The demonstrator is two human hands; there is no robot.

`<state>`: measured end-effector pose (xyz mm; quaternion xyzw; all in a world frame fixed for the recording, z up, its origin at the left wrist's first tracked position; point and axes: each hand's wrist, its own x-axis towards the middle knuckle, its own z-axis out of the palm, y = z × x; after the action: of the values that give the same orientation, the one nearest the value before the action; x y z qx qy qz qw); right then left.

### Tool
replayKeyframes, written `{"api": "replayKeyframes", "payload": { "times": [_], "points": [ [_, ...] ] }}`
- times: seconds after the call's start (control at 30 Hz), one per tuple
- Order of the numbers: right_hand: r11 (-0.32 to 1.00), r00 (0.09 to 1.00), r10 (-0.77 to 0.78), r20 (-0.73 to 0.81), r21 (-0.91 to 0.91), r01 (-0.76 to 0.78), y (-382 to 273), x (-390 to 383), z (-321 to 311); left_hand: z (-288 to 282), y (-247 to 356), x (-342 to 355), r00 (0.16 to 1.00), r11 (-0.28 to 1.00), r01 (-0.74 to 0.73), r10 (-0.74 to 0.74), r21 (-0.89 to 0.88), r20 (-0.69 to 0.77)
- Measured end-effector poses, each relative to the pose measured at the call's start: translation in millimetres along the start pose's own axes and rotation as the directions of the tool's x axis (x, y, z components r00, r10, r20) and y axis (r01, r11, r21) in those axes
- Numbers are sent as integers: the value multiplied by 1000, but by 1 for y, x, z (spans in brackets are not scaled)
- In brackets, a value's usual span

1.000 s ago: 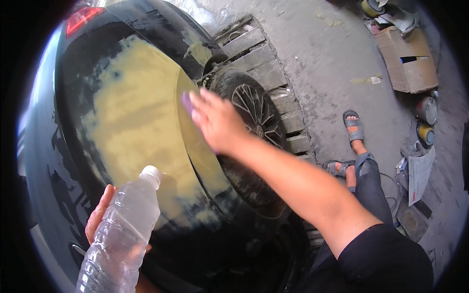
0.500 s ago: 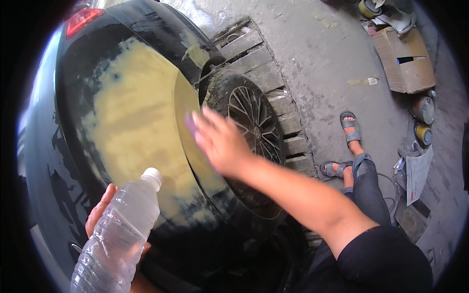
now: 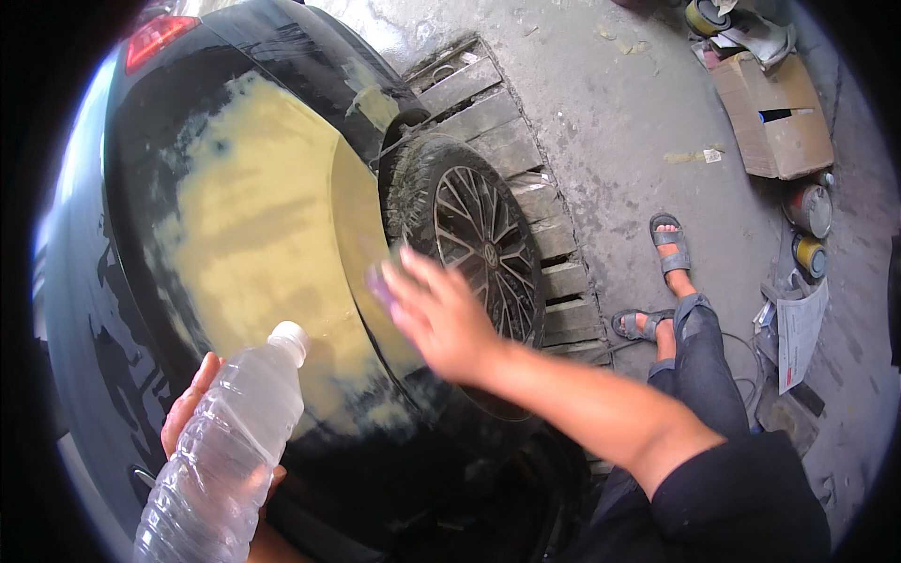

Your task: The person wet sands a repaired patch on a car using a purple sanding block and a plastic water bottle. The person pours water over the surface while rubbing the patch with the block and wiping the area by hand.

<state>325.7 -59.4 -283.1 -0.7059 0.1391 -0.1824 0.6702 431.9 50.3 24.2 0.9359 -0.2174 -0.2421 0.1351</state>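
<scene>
A person's right arm [image 3: 591, 403], in a short black sleeve [image 3: 741, 497], reaches from the lower right toward a dark car panel [image 3: 150, 103]; the right hand [image 3: 441, 314], blurred, lies palm down with fingers nearly straight and slightly spread, holding a small purple pad [image 3: 379, 285] at the panel's curved edge, beside the wheel [image 3: 483, 253]; a broad yellowish patch [image 3: 258, 220] covers the panel to the left of the pad; at lower left, the left hand [image 3: 192, 399] grips a clear plastic bottle [image 3: 230, 432] from behind, digits showing on both sides; the bottle leans with its white cap [image 3: 290, 342] uppermost, in front of the patch's lower part; grey sandals [image 3: 670, 246] and a cardboard box [image 3: 779, 117] are on the floor [image 3: 610, 141] at right
</scene>
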Motion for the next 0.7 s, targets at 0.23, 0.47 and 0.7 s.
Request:
{"api": "replayKeyframes", "payload": {
  "times": [0.23,0.47,0.7],
  "points": [
    [997,996,76,-43,4,-76,29,48,-3,8,6,7,1000,1000,-2,2,-10,28],
    [1000,998,27,62,-1,-27,-8,-17,-13,-5,-2,1,998,998,-38,35,58,49],
    [1000,1000,8,-14,-26,-8,31,50,-8,6,10,8,996,998,69,-69,7,65]
  ]
}}
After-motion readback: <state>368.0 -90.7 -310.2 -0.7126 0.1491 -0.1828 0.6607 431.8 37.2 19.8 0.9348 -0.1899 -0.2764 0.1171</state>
